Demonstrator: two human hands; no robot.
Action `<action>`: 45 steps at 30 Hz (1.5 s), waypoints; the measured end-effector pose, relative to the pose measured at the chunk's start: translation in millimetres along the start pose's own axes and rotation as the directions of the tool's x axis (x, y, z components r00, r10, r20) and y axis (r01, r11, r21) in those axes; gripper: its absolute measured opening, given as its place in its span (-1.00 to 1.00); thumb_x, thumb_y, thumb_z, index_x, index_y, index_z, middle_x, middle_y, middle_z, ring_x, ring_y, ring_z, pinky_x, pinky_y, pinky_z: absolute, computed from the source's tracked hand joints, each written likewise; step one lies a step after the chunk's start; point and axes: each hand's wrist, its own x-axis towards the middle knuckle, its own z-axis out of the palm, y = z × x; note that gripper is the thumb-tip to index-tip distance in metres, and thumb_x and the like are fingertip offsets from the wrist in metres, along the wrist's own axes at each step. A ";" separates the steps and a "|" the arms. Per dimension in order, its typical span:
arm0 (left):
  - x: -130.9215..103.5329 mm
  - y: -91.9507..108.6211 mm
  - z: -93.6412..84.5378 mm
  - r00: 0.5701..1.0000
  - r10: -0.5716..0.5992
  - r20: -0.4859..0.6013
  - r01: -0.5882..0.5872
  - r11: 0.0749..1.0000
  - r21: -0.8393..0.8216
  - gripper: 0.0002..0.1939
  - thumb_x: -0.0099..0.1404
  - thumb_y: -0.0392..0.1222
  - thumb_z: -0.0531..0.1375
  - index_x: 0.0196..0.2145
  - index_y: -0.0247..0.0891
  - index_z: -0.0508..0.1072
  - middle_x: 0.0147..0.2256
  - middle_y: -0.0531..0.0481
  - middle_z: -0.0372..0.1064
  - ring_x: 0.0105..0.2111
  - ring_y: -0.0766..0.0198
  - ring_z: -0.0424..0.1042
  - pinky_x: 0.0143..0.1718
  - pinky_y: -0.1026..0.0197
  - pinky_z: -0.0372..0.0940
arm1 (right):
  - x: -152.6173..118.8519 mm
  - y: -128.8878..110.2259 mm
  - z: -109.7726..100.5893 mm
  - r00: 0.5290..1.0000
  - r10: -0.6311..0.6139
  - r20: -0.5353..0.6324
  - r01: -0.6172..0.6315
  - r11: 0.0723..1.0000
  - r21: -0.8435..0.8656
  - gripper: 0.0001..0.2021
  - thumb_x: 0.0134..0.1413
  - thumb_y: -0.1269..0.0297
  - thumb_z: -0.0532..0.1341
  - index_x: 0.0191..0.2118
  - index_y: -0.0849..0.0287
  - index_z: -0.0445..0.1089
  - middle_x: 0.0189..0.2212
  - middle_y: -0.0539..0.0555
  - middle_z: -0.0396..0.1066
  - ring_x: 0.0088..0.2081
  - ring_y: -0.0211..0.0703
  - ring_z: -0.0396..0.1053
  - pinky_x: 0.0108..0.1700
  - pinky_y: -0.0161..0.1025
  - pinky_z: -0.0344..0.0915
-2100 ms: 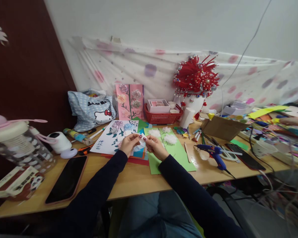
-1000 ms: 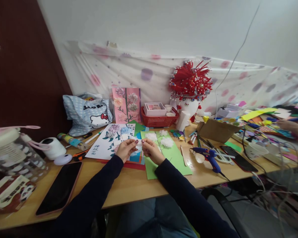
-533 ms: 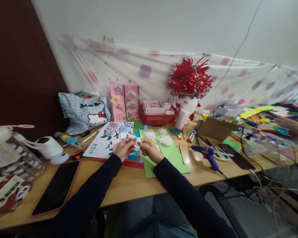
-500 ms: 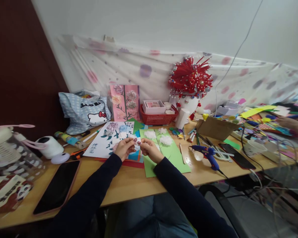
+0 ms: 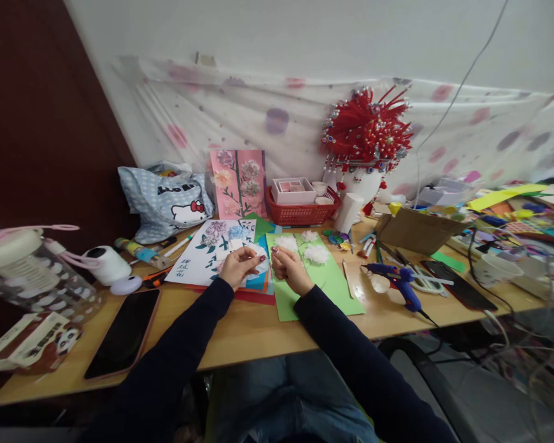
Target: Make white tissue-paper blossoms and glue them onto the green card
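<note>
My left hand (image 5: 240, 267) is closed in a pinch over the papers, with a thin white piece (image 5: 260, 251), perhaps tissue paper, at its fingertips. A short gap to the right, my right hand (image 5: 292, 269) is closed too, thumb against curled fingers; anything in it is too small to make out. Beneath the right hand lies a light green sheet (image 5: 330, 295) bearing fluffy white paper flowers (image 5: 317, 254) and drawn stems. A white sheet (image 5: 184, 261) with purple and blue flowers, dark leaves and handwriting is left of my left hand, overlapping blue and red papers.
A blue glue gun (image 5: 399, 284) and a wooden stick (image 5: 348, 279) lie to the right. Behind stand a red basket (image 5: 302, 214), a pink flower picture (image 5: 237, 184) and a red beaded headdress (image 5: 369, 138). A phone (image 5: 124, 332) and a tumbler (image 5: 32, 271) are at left.
My hands were together at the fingertips on a white piece; now they are apart, with white stuff by the left fingers. The view has shifted slightly; another person's hand at right has mostly left view.
</note>
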 end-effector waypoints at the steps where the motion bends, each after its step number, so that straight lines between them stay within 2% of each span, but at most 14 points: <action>1: -0.1 -0.7 -0.6 1.000 0.027 0.017 -0.027 0.999 0.035 -0.61 -0.23 -0.16 0.42 -0.56 -0.34 0.29 -0.62 0.20 0.23 -0.68 0.55 0.22 -0.66 0.45 0.29 | -0.4 0.2 0.2 1.000 0.015 0.017 -0.014 1.000 -0.022 -0.65 -0.04 0.01 0.18 -0.54 0.14 0.07 -0.72 -0.21 -0.18 -0.71 -0.46 -0.27 -0.67 -0.40 -0.32; 4: -0.8 -1.2 -2.4 0.992 0.094 0.084 -0.107 0.982 0.156 -0.64 -0.20 -0.15 0.41 -0.55 -0.34 0.31 -0.60 0.16 0.25 -0.64 0.49 0.28 -0.63 0.39 0.33 | -1.2 1.4 1.1 0.999 0.051 0.018 -0.049 0.995 -0.092 -0.66 -0.01 0.00 0.13 -0.54 0.16 0.14 -0.75 -0.21 -0.18 -0.72 -0.46 -0.26 -0.68 -0.39 -0.32; 7: -1.9 0.7 -3.0 0.983 0.117 0.145 -0.150 0.958 0.246 -0.66 -0.18 -0.15 0.40 -0.56 -0.34 0.32 -0.61 0.14 0.26 -0.63 0.45 0.31 -0.61 0.35 0.35 | -1.1 2.3 1.1 0.997 0.078 -0.004 -0.078 0.985 -0.153 -0.65 -0.02 0.02 0.11 -0.61 0.15 0.09 -0.77 -0.20 -0.17 -0.74 -0.46 -0.25 -0.68 -0.38 -0.31; 10: -2.4 1.9 -2.6 0.976 0.135 0.170 -0.179 0.943 0.282 -0.65 -0.21 -0.18 0.41 -0.58 -0.34 0.31 -0.59 0.13 0.28 -0.62 0.44 0.32 -0.60 0.35 0.35 | -0.6 2.9 1.1 0.996 0.093 -0.014 -0.094 0.976 -0.197 -0.71 -0.07 0.13 0.13 -0.61 0.15 0.08 -0.78 -0.20 -0.13 -0.75 -0.47 -0.21 -0.68 -0.38 -0.30; 16: -1.5 0.4 -3.0 0.981 0.084 0.173 -0.131 0.951 0.281 -0.61 -0.24 -0.16 0.42 -0.56 -0.33 0.29 -0.62 0.16 0.22 -0.60 0.44 0.32 -0.57 0.35 0.36 | -0.6 1.2 3.5 0.996 0.090 -0.010 -0.090 0.984 -0.156 -0.83 -0.19 0.28 0.11 -0.61 0.15 0.07 -0.79 -0.20 -0.10 -0.75 -0.47 -0.18 -0.68 -0.39 -0.28; 20: -2.5 1.5 -0.2 0.990 0.026 0.141 -0.054 0.978 0.202 -0.56 -0.18 -0.05 0.39 -0.41 -0.32 0.32 -0.50 0.12 0.30 -0.60 0.45 0.33 -0.55 0.31 0.38 | -1.0 -1.2 3.7 0.998 0.052 -0.023 -0.054 0.989 -0.137 -0.87 -0.17 0.28 0.10 -0.59 0.17 0.15 -0.77 -0.20 -0.10 -0.74 -0.46 -0.19 -0.67 -0.39 -0.27; 22: -3.0 0.9 1.5 0.991 -0.026 0.132 0.005 0.988 0.155 -0.55 -0.08 0.03 0.33 -0.33 -0.31 0.34 -0.52 0.11 0.30 -0.62 0.45 0.31 -0.57 0.30 0.38 | -1.2 -1.7 3.5 1.000 0.016 -0.021 -0.020 0.985 -0.172 -0.86 -0.14 0.25 0.10 -0.57 0.19 0.22 -0.77 -0.20 -0.09 -0.73 -0.46 -0.18 -0.67 -0.39 -0.25; 24: -2.9 -1.2 2.5 0.991 -0.054 0.123 0.035 0.988 0.151 -0.57 -0.04 0.06 0.29 -0.34 -0.34 0.37 -0.55 0.10 0.30 -0.64 0.45 0.30 -0.57 0.30 0.37 | -1.6 -1.4 3.4 1.000 -0.027 -0.010 0.024 0.972 -0.233 -0.84 -0.12 0.23 0.11 -0.55 0.21 0.28 -0.75 -0.17 -0.04 -0.71 -0.45 -0.13 -0.67 -0.39 -0.21; 27: -1.7 -4.2 2.2 0.998 -0.029 0.055 0.020 0.987 0.160 -0.63 -0.08 -0.01 0.31 -0.40 -0.35 0.41 -0.57 0.08 0.32 -0.64 0.45 0.30 -0.58 0.32 0.36 | -1.4 0.3 2.6 0.998 -0.070 0.001 0.067 0.951 -0.301 -0.83 -0.10 0.23 0.10 -0.54 0.21 0.32 -0.73 -0.14 0.01 -0.69 -0.43 -0.07 -0.66 -0.39 -0.15; 33: 0.2 0.6 2.1 0.994 0.029 -0.104 -0.019 0.995 0.095 -0.75 -0.11 -0.12 0.29 -0.49 -0.35 0.40 -0.64 0.11 0.26 -0.66 0.44 0.28 -0.58 0.31 0.36 | 0.6 3.3 -0.1 0.997 -0.070 -0.033 0.057 0.952 -0.299 -0.85 -0.13 0.28 0.08 -0.54 0.21 0.33 -0.72 -0.15 -0.03 -0.70 -0.43 -0.12 -0.66 -0.39 -0.19; 45: 1.1 1.0 0.7 0.987 0.089 -0.137 -0.067 0.985 0.160 -0.77 -0.06 -0.12 0.26 -0.49 -0.35 0.38 -0.60 0.10 0.29 -0.67 0.44 0.28 -0.59 0.29 0.35 | 1.0 3.9 0.3 0.990 -0.097 -0.103 0.056 0.938 -0.343 -0.85 -0.14 0.28 0.07 -0.55 0.19 0.33 -0.72 -0.13 -0.02 -0.69 -0.41 -0.08 -0.65 -0.37 -0.18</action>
